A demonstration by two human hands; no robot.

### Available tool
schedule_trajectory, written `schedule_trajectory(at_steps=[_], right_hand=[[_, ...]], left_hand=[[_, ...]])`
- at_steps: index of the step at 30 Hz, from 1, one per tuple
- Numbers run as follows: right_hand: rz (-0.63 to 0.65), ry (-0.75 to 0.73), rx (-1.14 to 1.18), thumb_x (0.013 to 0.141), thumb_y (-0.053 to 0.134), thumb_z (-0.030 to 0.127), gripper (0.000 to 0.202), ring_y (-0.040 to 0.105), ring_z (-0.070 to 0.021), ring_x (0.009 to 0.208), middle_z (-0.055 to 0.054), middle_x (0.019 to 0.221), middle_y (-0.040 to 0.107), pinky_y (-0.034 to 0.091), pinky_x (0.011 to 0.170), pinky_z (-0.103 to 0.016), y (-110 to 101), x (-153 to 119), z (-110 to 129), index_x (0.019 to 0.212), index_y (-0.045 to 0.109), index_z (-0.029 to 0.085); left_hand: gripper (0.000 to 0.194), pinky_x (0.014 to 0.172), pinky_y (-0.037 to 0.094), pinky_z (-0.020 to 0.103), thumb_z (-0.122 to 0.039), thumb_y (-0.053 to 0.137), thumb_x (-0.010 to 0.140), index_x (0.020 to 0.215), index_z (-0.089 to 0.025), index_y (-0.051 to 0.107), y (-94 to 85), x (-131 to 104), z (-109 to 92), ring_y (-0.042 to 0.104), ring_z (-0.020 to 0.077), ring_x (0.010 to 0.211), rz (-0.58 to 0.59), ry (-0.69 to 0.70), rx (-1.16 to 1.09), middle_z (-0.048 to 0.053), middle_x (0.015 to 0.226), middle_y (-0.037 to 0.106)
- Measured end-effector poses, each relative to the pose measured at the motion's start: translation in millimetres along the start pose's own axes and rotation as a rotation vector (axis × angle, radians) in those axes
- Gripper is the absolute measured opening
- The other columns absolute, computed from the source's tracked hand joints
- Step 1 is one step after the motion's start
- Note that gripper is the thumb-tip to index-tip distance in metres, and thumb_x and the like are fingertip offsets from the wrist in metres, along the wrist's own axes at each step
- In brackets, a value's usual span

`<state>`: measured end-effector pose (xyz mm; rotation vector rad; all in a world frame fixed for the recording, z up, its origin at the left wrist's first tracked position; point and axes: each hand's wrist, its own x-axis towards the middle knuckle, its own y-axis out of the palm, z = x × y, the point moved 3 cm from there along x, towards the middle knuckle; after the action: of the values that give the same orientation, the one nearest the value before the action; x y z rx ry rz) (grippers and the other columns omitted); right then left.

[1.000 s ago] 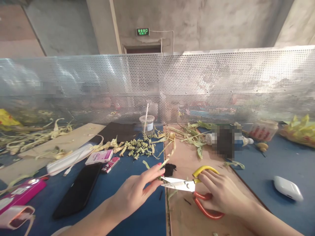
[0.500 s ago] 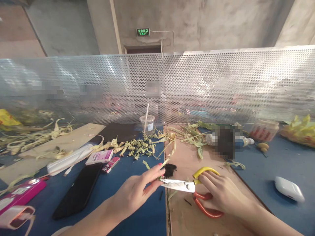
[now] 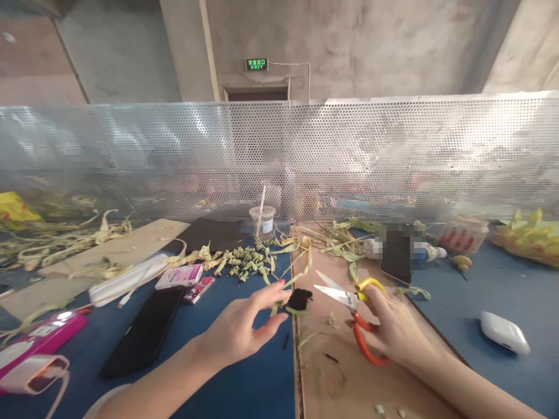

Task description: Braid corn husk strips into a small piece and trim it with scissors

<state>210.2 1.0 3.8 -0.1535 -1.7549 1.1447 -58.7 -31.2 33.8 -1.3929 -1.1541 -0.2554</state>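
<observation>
My right hand grips a pair of scissors by their yellow and red handles, with the blades spread and pointing left. My left hand has thumb and forefinger parted over the seam between the blue and brown surfaces. A small green strip of plant material shows in the gap by those fingers; whether it touches them I cannot tell. Just right of the fingertips lies a dark, fuzzy clump. Beyond it is a pile of small pale-green knotted pieces.
Dried husk strips lie at the back. At left are a black phone, a pink-white packet and a magenta device. A lidded cup with a straw stands before the perforated metal screen. A white case sits at right.
The scissors have moved right and up, away from my left fingertips, and their blades have opened wider. My left thumb and fingers have spread apart.
</observation>
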Motion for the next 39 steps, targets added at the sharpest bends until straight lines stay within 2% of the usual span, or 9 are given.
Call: schedule_trajectory(at_steps=[5,10,16,21,23,27,30,34,39], right_hand=[[0.076,0.05,-0.068,0.08,0.047,0.039,0.024,0.057,-0.0177,0.058,-0.005,0.077,0.057,0.039,0.049,-0.026,6.5,0.5,-7.2,0.093,0.04,0.019],[0.167,0.124,-0.074,0.08,0.049,0.041,0.031,0.058,-0.0189,0.061,-0.004,0.081,0.058,0.038,0.051,-0.027,12.7,2.1,-7.0,0.101,0.04,0.02],[0.14,0.136,0.022,0.081,0.048,0.038,0.028,0.056,-0.0169,0.055,-0.002,0.076,0.058,0.036,0.048,-0.025,17.9,-2.5,-6.2,0.1,0.038,0.02],[0.111,0.119,0.083,0.083,0.046,0.037,0.028,0.053,-0.0158,0.049,0.001,0.069,0.056,0.036,0.046,-0.024,22.9,-4.3,-6.0,0.103,0.035,0.021],[0.097,0.116,0.108,0.083,0.045,0.036,0.028,0.054,-0.0159,0.052,-0.001,0.072,0.056,0.037,0.046,-0.024,22.9,-3.5,-5.8,0.103,0.034,0.021],[0.114,0.136,0.134,0.083,0.045,0.034,0.027,0.054,-0.0155,0.051,0.0,0.07,0.055,0.038,0.047,-0.023,23.2,-1.9,-5.3,0.104,0.034,0.021],[0.131,0.124,0.136,0.083,0.045,0.033,0.028,0.054,-0.0159,0.052,0.0,0.07,0.055,0.04,0.048,-0.024,24.4,-2.6,-4.2,0.105,0.033,0.021],[0.157,0.13,0.15,0.085,0.042,0.035,0.027,0.054,-0.0161,0.052,-0.001,0.071,0.056,0.04,0.048,-0.025,24.7,-4.6,-3.5,0.106,0.032,0.022],[0.14,0.101,0.152,0.085,0.041,0.035,0.028,0.055,-0.0171,0.054,-0.001,0.072,0.056,0.04,0.049,-0.025,19.5,-5.6,2.9,0.107,0.031,0.022]], left_hand=[[0.043,0.083,0.054,0.027,-0.011,0.052,0.083,0.122,-0.026,0.044,-0.8,2.0,-0.5,0.064,0.0154,0.095,-0.033,-0.071,0.028,0.002,0.105,0.069],[0.023,0.078,0.054,0.028,-0.019,0.055,0.081,0.103,-0.024,0.058,4.6,5.5,1.0,0.066,0.0175,0.088,-0.089,-0.407,-0.207,0.004,0.105,0.067],[0.071,0.062,0.055,0.027,-0.019,0.068,0.071,0.13,-0.035,0.031,-3.6,12.3,5.4,0.063,0.0098,0.064,-0.441,-0.635,-0.576,0.007,0.141,0.035],[0.097,0.071,0.055,0.029,-0.015,0.073,0.066,0.14,-0.032,0.012,-5.4,5.9,22.3,0.066,0.0196,0.085,-0.62,-0.884,-0.781,0.013,0.146,0.026],[0.095,0.073,0.055,0.028,-0.011,0.074,0.064,0.139,-0.026,0.018,-3.2,3.5,30.1,0.065,0.02,0.088,-0.66,-0.927,-0.878,0.016,0.142,0.032],[0.046,0.07,0.053,0.02,-0.009,0.071,0.068,0.112,-0.01,0.056,4.6,3.4,41.0,0.064,0.0122,0.077,-0.57,-0.977,-1.094,0.015,0.113,0.062],[0.021,0.07,0.051,0.017,-0.008,0.07,0.069,0.09,-0.009,0.065,9.5,4.0,41.6,0.063,0.0091,0.074,-0.477,-0.983,-1.199,0.009,0.096,0.068],[0.016,0.074,0.052,0.024,-0.01,0.073,0.066,0.076,-0.013,0.061,14.3,2.7,34.7,0.065,0.0129,0.076,-0.436,-0.972,-1.233,0.005,0.083,0.068],[0.027,0.074,0.052,0.037,-0.018,0.076,0.063,0.078,-0.017,0.053,18.5,4.3,22.8,0.068,0.0228,0.073,-0.339,-0.953,-1.191,0.002,0.08,0.067]])
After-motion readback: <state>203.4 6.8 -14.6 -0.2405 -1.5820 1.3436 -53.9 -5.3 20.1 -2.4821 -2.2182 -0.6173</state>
